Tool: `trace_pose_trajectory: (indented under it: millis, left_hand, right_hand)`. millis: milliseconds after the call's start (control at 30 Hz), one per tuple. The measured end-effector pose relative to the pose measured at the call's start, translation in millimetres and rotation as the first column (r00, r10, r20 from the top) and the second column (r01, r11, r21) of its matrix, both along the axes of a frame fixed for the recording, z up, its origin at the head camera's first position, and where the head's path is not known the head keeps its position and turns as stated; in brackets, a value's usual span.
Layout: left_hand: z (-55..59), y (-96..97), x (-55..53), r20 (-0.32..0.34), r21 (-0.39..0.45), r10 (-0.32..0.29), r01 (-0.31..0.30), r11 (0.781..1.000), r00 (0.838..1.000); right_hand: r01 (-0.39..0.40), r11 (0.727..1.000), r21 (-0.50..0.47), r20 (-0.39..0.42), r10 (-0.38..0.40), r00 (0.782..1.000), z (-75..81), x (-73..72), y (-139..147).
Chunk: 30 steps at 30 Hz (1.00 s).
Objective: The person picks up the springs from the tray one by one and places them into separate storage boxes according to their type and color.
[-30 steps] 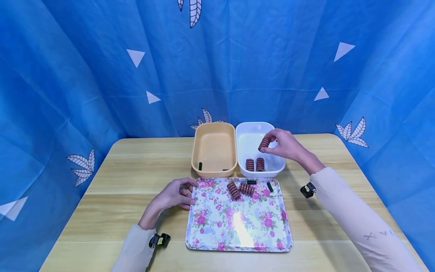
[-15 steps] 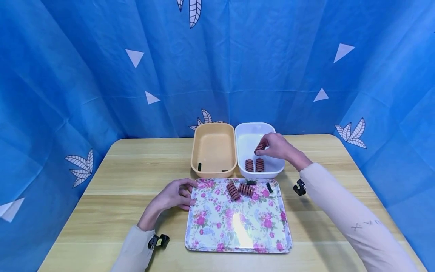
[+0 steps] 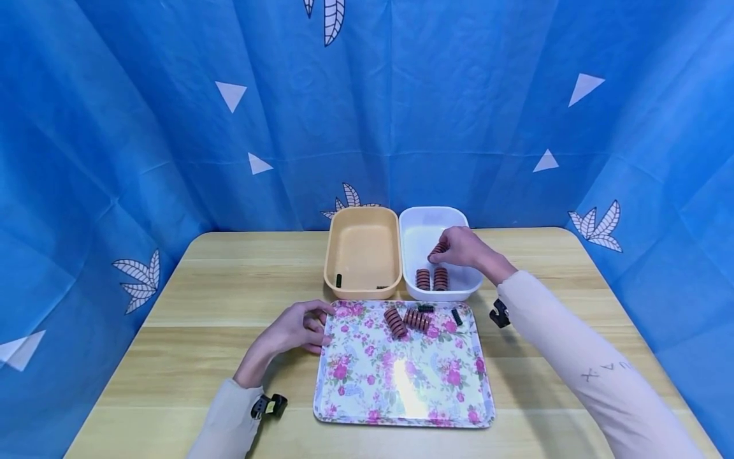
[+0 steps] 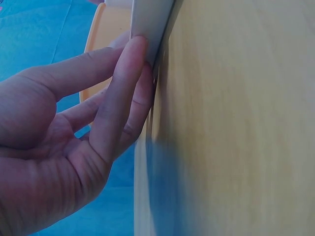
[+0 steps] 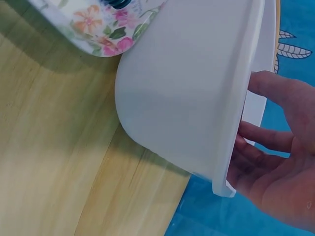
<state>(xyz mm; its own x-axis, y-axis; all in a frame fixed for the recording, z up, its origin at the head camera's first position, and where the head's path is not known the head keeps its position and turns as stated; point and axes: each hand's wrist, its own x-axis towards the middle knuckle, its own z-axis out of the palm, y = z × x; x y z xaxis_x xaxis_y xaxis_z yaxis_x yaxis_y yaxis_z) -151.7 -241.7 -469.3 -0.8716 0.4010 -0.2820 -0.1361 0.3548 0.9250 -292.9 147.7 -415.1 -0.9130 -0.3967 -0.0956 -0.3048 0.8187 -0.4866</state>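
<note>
Inside the white bin, low over its floor, my right hand pinches a thick reddish-brown coil spring. The bin's wall hides the spring in the right wrist view, where my right fingers reach over the rim. Two similar springs lie side by side at the bin's near end. My left hand holds the left edge of the flowered tray; the left wrist view has its fingertips on the rim. Two more brown springs and two small black springs lie near the tray's far edge.
Left of the white bin stands a tan bin, with small black springs at its near end. Both bins sit right behind the tray on the wooden table. A blue curtain surrounds the table's back and sides.
My right hand has moved slightly left and down into the white bin, carrying the coil spring. My left hand has stayed at the tray's edge.
</note>
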Motion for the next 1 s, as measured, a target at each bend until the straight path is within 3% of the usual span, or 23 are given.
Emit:
trace_pose_trajectory:
  millis: [533, 1000]
  left_hand:
    - [-0.9, -0.6, 1.1, 0.006, -0.009, 0.013, -0.012, 1.000, 1.000]
    - [-0.8, -1.3, 0.0, 0.008, 0.019, -0.002, 0.002, 1.000, 1.000]
  right_hand:
    - [0.053, 0.998, 0.020, 0.036, -0.053, 0.998, -5.4, -7.2, -5.1]
    - [0.036, 0.998, 0.051, 0.048, -0.039, 0.998, -6.9, -7.5, -3.2]
